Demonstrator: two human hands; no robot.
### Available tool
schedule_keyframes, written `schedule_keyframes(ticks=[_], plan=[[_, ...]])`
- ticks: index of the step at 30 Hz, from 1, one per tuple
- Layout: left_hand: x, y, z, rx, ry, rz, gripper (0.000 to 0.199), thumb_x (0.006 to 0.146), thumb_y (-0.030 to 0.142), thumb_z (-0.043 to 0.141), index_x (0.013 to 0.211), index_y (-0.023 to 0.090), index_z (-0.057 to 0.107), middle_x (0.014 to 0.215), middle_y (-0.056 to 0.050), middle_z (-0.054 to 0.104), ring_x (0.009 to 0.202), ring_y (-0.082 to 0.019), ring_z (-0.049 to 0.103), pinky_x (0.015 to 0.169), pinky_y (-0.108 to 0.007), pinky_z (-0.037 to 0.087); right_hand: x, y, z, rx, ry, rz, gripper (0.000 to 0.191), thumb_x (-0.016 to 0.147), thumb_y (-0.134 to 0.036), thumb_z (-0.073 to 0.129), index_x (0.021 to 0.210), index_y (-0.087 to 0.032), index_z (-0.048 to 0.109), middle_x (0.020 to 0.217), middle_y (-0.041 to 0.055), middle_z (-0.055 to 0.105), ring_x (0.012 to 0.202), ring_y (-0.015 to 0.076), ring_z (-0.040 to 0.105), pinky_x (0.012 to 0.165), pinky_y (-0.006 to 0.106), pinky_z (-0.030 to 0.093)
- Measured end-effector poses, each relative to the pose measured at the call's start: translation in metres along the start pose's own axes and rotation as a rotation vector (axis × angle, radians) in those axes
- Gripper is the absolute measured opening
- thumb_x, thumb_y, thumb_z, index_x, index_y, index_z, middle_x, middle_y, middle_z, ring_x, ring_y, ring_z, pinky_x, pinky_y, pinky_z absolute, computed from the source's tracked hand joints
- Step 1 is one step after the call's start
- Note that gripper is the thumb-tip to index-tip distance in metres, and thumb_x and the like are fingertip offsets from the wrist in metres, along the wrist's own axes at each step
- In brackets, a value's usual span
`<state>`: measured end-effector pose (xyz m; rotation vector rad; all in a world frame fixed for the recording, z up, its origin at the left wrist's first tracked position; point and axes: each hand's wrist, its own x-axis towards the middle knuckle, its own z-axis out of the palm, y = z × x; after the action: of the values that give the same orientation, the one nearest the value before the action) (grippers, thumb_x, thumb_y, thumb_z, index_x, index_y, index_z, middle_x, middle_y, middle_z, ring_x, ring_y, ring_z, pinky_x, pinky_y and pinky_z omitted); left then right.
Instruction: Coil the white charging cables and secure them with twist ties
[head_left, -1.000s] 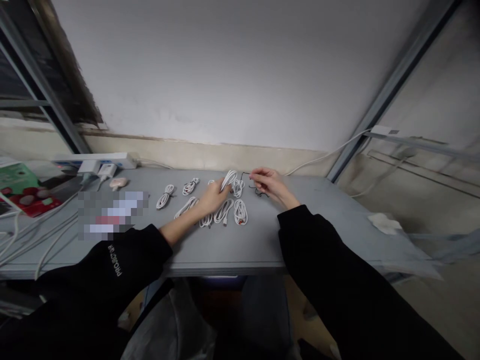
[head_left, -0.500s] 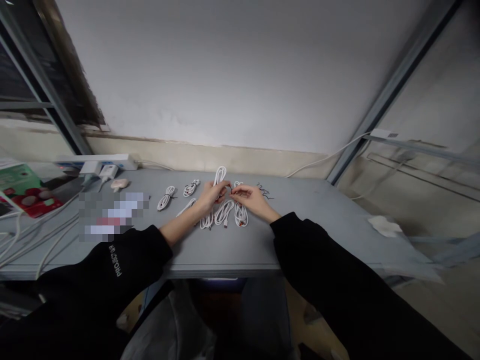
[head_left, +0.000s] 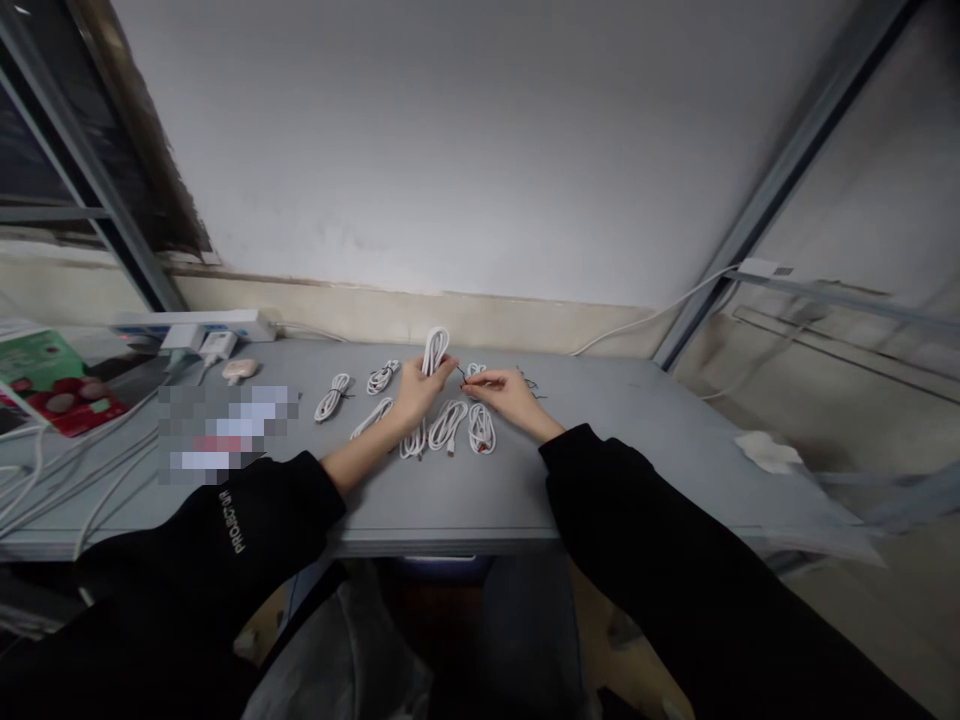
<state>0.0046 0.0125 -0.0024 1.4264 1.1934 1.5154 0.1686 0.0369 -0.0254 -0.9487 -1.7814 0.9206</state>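
Observation:
My left hand [head_left: 421, 388] is closed around a coiled white cable [head_left: 436, 350], whose loops stick up above the fingers. A thin black twist tie [head_left: 462, 374] runs from beside that coil to my right hand [head_left: 504, 394], which pinches its end. Below the hands lie more coils, among them a white cable bundle [head_left: 448, 428] and another bundle [head_left: 481, 430] with an orange part. Farther left are a tied coil [head_left: 332, 398] and a second one [head_left: 383, 377]. Several loose black ties [head_left: 531, 382] lie behind my right hand, partly covered by it.
A power strip [head_left: 240, 323] with plugged-in chargers lies along the wall at left, near a pinkish earbud-like case [head_left: 240, 370]. A green and red box [head_left: 56, 385] and loose cables stand at the far left. A crumpled white tissue [head_left: 769, 452] lies at right.
The coil in my left hand has tipped slightly left and up. My right hand has lowered a little, and a longer stretch of the black tie shows between the hands.

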Motion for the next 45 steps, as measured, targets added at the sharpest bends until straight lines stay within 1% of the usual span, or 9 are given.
schedule_keyframes(ticks=[4, 11, 16, 19, 25, 28, 33, 40, 45], plan=[[0.004, -0.004, -0.001, -0.063, 0.023, -0.004, 0.020, 0.076, 0.035, 0.063, 0.073, 0.017, 0.055, 0.047, 0.008, 0.037, 0.043, -0.007, 0.031, 0.046, -0.023, 0.024, -0.002, -0.003, 0.000, -0.045, -0.056, 0.011, 0.020, 0.072, -0.036, 0.074, 0.078, -0.017, 0.073, 0.072, 0.0036, 0.069, 0.058, 0.0124, 0.056, 0.057, 0.029, 0.047], [0.006, -0.004, -0.001, -0.100, 0.028, -0.039, 0.020, 0.077, 0.035, 0.064, 0.074, 0.018, 0.053, 0.046, 0.009, 0.035, 0.041, -0.006, 0.030, 0.043, -0.021, 0.023, -0.001, -0.004, 0.000, 0.000, -0.050, -0.020, 0.016, 0.073, -0.033, 0.071, 0.078, -0.018, 0.071, 0.082, 0.0059, 0.072, 0.071, 0.0167, 0.064, 0.070, 0.032, 0.051], [0.008, -0.005, -0.002, 0.007, -0.043, -0.058, 0.033, 0.079, 0.050, 0.060, 0.073, 0.018, 0.051, 0.050, 0.007, 0.040, 0.041, -0.006, 0.034, 0.043, -0.022, 0.024, 0.000, -0.002, 0.000, -0.079, 0.184, -0.088, 0.021, 0.078, -0.036, 0.068, 0.085, -0.017, 0.074, 0.079, 0.0062, 0.072, 0.064, 0.0156, 0.060, 0.064, 0.031, 0.048], [0.006, -0.008, -0.001, 0.161, -0.170, -0.006, 0.040, 0.083, 0.056, 0.053, 0.073, 0.018, 0.052, 0.051, 0.006, 0.044, 0.043, -0.008, 0.038, 0.047, -0.024, 0.028, 0.000, -0.003, -0.001, -0.158, 0.304, -0.242, 0.022, 0.082, -0.037, 0.065, 0.088, -0.018, 0.075, 0.082, 0.0058, 0.072, 0.062, 0.0144, 0.057, 0.061, 0.030, 0.045], [0.000, -0.011, 0.000, 0.370, -0.320, 0.249, 0.046, 0.095, 0.049, 0.036, 0.061, 0.019, 0.046, 0.055, 0.002, 0.045, 0.055, -0.011, 0.044, 0.060, -0.027, 0.034, -0.005, -0.007, 0.001, -0.280, 0.111, -0.458, 0.017, 0.087, -0.029, 0.061, 0.086, -0.020, 0.075, 0.088, 0.0057, 0.073, 0.073, 0.0157, 0.062, 0.066, 0.030, 0.047], [0.000, -0.011, 0.001, 0.350, -0.289, 0.250, 0.047, 0.096, 0.047, 0.032, 0.061, 0.019, 0.046, 0.056, 0.001, 0.046, 0.056, -0.012, 0.044, 0.060, -0.028, 0.033, -0.007, -0.008, 0.004, -0.285, 0.109, -0.411, 0.015, 0.086, -0.032, 0.063, 0.087, -0.021, 0.074, 0.090, 0.0055, 0.073, 0.067, 0.0144, 0.060, 0.063, 0.029, 0.046], [0.000, -0.006, 0.002, 0.230, -0.232, 0.166, 0.055, 0.090, 0.060, 0.039, 0.056, 0.018, 0.046, 0.050, 0.003, 0.041, 0.050, -0.010, 0.037, 0.052, -0.027, 0.029, -0.006, -0.004, 0.007, -0.182, 0.157, -0.287, 0.015, 0.080, -0.035, 0.069, 0.082, -0.020, 0.070, 0.069, 0.0001, 0.066, 0.049, 0.0089, 0.044, 0.051, 0.026, 0.037], [0.000, -0.001, 0.000, 0.026, -0.284, 0.028, 0.063, 0.077, 0.075, 0.050, 0.052, 0.017, 0.047, 0.042, 0.005, 0.035, 0.039, -0.006, 0.028, 0.042, -0.023, 0.021, -0.004, -0.002, 0.008, 0.082, 0.107, -0.164, 0.028, 0.071, -0.044, 0.075, 0.078, -0.019, 0.062, 0.075, 0.0021, 0.067, 0.068, 0.0140, 0.062, 0.061, 0.027, 0.047], [-0.002, 0.002, -0.001, -0.067, -0.314, 0.016, 0.065, 0.074, 0.078, 0.051, 0.055, 0.016, 0.050, 0.042, 0.005, 0.036, 0.038, -0.005, 0.027, 0.041, -0.023, 0.018, -0.003, -0.007, 0.005, 0.239, 0.062, -0.012, 0.035, 0.067, -0.047, 0.077, 0.080, -0.018, 0.063, 0.068, 0.0016, 0.067, 0.050, 0.0097, 0.053, 0.049, 0.025, 0.040]])
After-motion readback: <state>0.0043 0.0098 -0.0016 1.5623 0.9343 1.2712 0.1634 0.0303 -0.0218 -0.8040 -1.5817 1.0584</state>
